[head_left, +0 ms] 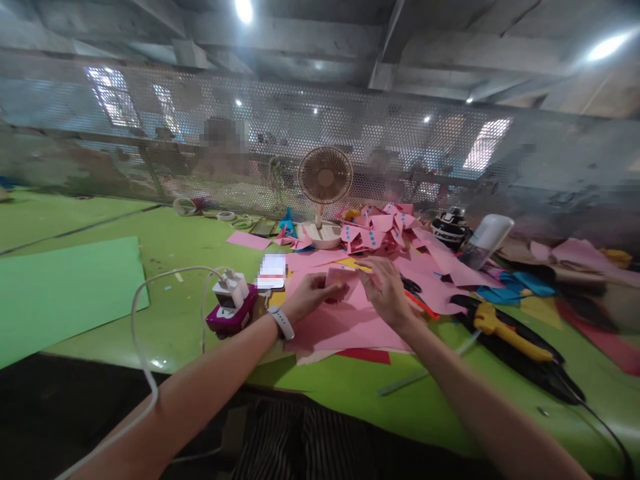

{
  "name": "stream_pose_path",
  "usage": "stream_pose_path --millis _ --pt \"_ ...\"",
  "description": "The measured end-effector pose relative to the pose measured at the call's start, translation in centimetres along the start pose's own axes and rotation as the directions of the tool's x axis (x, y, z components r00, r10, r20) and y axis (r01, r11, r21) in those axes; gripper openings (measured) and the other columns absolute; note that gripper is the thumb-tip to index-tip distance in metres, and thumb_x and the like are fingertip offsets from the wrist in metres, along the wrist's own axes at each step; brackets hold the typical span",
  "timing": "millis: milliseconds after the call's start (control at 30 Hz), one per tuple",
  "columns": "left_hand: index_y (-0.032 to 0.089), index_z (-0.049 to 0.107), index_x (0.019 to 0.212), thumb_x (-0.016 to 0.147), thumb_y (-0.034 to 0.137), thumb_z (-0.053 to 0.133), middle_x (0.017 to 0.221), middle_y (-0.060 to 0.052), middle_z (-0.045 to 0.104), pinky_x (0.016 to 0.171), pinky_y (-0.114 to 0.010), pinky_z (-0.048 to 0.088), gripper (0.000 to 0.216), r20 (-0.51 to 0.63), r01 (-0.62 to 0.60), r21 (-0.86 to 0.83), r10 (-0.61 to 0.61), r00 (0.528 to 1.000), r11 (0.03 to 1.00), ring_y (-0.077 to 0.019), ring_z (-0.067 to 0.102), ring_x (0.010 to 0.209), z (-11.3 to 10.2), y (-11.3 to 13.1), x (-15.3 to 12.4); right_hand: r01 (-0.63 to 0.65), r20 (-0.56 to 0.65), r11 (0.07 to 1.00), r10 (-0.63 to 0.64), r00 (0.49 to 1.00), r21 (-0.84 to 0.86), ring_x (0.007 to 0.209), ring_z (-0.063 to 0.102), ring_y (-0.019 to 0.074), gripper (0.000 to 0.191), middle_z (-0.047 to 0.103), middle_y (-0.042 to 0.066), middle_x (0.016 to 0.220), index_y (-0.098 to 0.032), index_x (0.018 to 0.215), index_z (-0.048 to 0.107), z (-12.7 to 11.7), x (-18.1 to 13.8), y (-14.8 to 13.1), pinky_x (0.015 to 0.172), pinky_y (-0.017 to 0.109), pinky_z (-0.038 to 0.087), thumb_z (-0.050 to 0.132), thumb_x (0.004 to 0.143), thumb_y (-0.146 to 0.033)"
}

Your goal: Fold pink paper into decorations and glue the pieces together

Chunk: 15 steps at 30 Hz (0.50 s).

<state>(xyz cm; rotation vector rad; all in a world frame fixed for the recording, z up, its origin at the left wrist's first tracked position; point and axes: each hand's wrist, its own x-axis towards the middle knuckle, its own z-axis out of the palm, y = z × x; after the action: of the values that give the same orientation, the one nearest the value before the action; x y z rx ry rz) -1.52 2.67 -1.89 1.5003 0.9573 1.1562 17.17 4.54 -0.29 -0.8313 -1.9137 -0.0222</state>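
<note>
Paper-folding on a green desk [195,233], seen from the worker's head, with the clock face centred on the held piece and twelve o'clock pointing away from the body. A small pink paper piece [341,275] lies at the centre, raised above larger pink sheets [345,327] and pinched between the thumb and fingers of the left hand [315,291]. At one o'clock, the heap of folded pink pieces [380,227], several with blue dots, probably represents work already shaped; the held piece appears part-way through, and the flat sheets beneath it seem yet to be worked. Both forearms slant inward, the left [215,380] from seven o'clock, the right [465,380] from five. The right hand [384,287] lies just beside the piece at three o'clock, fingers loosely spread and bent toward its edge; whether their tips touch it cannot be told. A white wristband [281,323] encircles the left wrist. Surrounding items: fan [325,175], twelve o'clock; phone [271,267], nine o'clock; yellow glue gun [515,339], near four o'clock.
</note>
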Motion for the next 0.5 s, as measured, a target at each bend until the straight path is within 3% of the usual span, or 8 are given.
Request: stream_pose_path --millis 67,167,267,500 --pt "0.012 0.063 0.083 0.069 0.041 0.069 0.077 -0.007 0.066 0.064 -0.028 0.048 0.032 0.032 0.019 -0.046 -0.017 0.999 0.999 -0.0131 0.06 0.067 0.27 -0.11 0.04 0.03 0.064 0.996 -0.025 0.998 -0.08 0.095 0.053 0.0219 0.022 0.063 0.007 0.096 -0.022 0.097 0.061 0.0 0.08 0.43 0.086 0.036 0.036 0.045 0.088 -0.035" --pt "0.013 0.062 0.086 0.068 0.042 0.069 0.079 -0.007 0.065 0.066 -0.029 0.047 0.035 0.048 0.021 -0.057 -0.018 0.999 0.998 -0.0153 0.061 0.072 0.62 0.01 -0.07 0.012 0.142 0.988 0.01 0.99 -0.152 0.081 0.055 0.0208 0.027 0.064 0.006 0.079 -0.02 0.078 0.062 0.02 0.18 0.88 0.076 0.033 0.036 0.043 0.089 -0.036" --pt "0.014 0.061 0.077 0.069 0.047 0.066 0.069 -0.002 0.06 0.062 -0.027 0.045 0.034 0.021 -0.015 0.0 0.015 1.0 1.0 -0.0142 0.057 0.067 0.63 0.47 -0.35 -0.009 0.176 0.983 0.042 0.983 -0.182 0.074 0.053 0.0196 0.032 0.062 0.004 0.07 -0.02 0.07 0.06 -0.09 0.27 0.84 0.073 0.032 0.033 0.042 0.09 -0.038" --pt "0.016 0.044 0.057 0.076 0.052 0.055 0.053 0.005 0.037 0.044 -0.021 0.023 0.042 -0.101 -0.075 0.197 0.097 0.99 0.978 -0.0072 0.033 0.048 0.09 0.18 -0.17 -0.03 0.269 0.988 0.071 0.96 -0.154 0.077 0.052 0.0197 0.032 0.064 0.005 0.074 -0.022 0.07 0.06 0.03 0.07 0.1 0.076 0.032 0.029 0.04 0.09 -0.036"
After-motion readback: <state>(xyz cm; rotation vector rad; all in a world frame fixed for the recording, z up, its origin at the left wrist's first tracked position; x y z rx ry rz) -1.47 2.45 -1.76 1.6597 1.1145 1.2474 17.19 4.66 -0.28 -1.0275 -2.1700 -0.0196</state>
